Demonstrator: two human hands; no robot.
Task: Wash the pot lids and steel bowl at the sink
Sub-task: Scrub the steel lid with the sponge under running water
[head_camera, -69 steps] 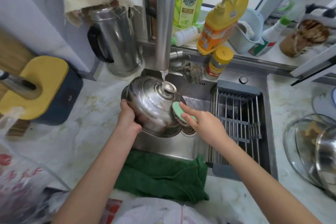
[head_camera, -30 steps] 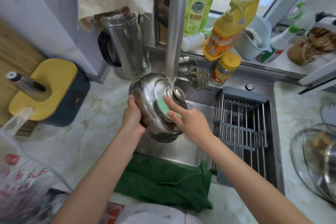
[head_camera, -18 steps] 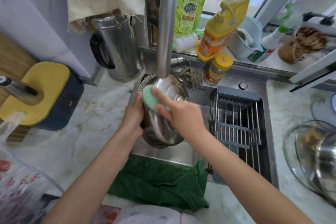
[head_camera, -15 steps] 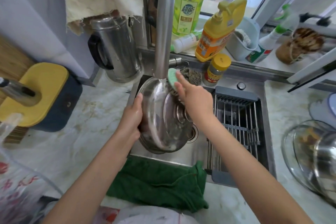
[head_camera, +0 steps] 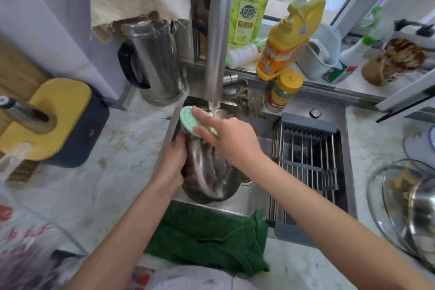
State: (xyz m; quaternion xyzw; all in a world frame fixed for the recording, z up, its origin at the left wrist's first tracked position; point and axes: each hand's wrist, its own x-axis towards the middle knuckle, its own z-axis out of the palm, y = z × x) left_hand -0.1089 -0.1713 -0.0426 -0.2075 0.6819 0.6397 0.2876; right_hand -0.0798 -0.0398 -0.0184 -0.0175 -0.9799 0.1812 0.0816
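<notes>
A steel pot lid (head_camera: 209,176) stands almost on edge over the sink (head_camera: 235,205), under the running tap (head_camera: 216,37). My left hand (head_camera: 174,160) grips its left rim. My right hand (head_camera: 226,139) holds a round green scrub brush (head_camera: 188,120) against the lid's upper edge, where the water falls. A glass pot lid (head_camera: 386,198) and a steel one (head_camera: 423,205) lie on the counter at the right edge.
A wire drain rack (head_camera: 308,162) fills the sink's right half. A green cloth (head_camera: 207,238) hangs over the front edge. A steel jug (head_camera: 155,63), detergent bottles (head_camera: 287,37) and a small jar (head_camera: 284,89) stand behind the sink. A yellow-topped holder (head_camera: 54,117) sits left.
I have tipped the lid from dome-up to nearly on edge. My right hand has swept the brush from the lid's right side up and over to its top left.
</notes>
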